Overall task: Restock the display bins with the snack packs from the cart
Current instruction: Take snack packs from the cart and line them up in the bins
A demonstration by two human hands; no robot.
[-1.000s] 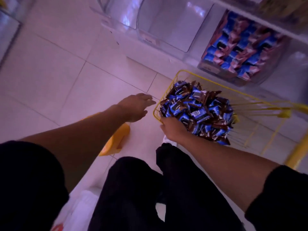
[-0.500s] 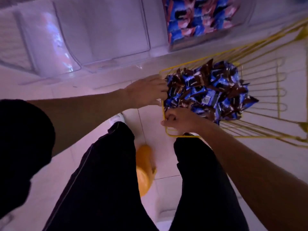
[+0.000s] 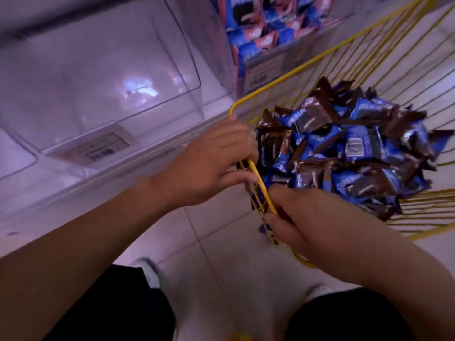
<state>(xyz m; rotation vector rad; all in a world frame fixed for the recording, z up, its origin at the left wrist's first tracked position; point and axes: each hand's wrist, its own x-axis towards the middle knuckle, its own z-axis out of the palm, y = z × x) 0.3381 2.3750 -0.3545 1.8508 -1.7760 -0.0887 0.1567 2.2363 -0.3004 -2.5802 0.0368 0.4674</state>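
Yellow wire cart (image 3: 320, 55) is gripped at its near rim by both hands. Left hand (image 3: 209, 163) is curled over the rim, fingers (image 3: 236, 178) pinching the yellow wire. Right hand (image 3: 302, 217) is closed around the same wire just below. Snack packs (image 3: 344, 148) (blue and brown wrappers) are heaped inside the cart. Left of the cart, a clear display bin (image 3: 98, 70) is seen; beyond the cart, a stocked bin (image 3: 266, 33).

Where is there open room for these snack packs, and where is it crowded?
The clear bin left of the cart looks bare. The neighbouring bin is packed, and the snack packs heap against the rim at both hands.
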